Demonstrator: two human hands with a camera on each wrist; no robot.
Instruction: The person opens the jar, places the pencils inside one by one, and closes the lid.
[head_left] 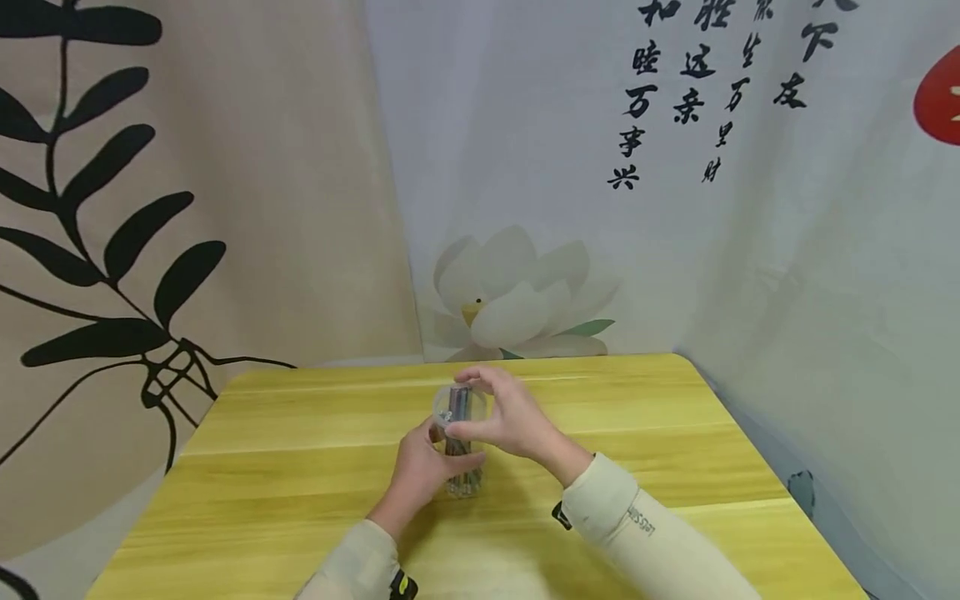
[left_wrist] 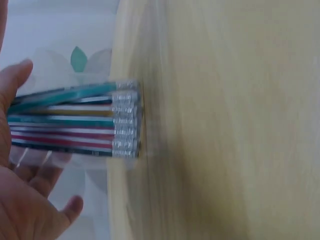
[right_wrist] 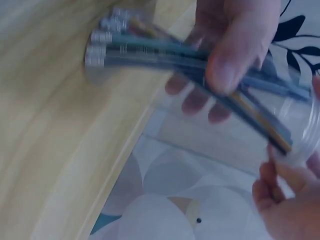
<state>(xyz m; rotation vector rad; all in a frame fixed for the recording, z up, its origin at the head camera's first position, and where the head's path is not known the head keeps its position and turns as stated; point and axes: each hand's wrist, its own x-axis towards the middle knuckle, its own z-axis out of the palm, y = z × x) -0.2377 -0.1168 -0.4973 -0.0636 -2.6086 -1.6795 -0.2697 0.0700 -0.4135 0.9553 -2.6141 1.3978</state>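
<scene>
A clear plastic jar (head_left: pixel 465 486) stands near the middle of the table, its round opening upward. Inside are several pencils (left_wrist: pixel 67 120) in green, red, dark and white, their metal-banded ends at the bottom. My left hand (head_left: pixel 426 468) grips the jar's body from the left, the thumb across its near side. Around the clear round top (right_wrist: pixel 301 127), my right hand (head_left: pixel 510 417) curls from the right, thumb on the near edge and fingers over the far edge. The pencils lean at different angles in the right wrist view.
The yellow wood-grain table (head_left: pixel 300 492) has its far edge just beyond the jar. Behind it hangs a cloth backdrop (head_left: pixel 525 167) with a lotus, black writing and dark leaves.
</scene>
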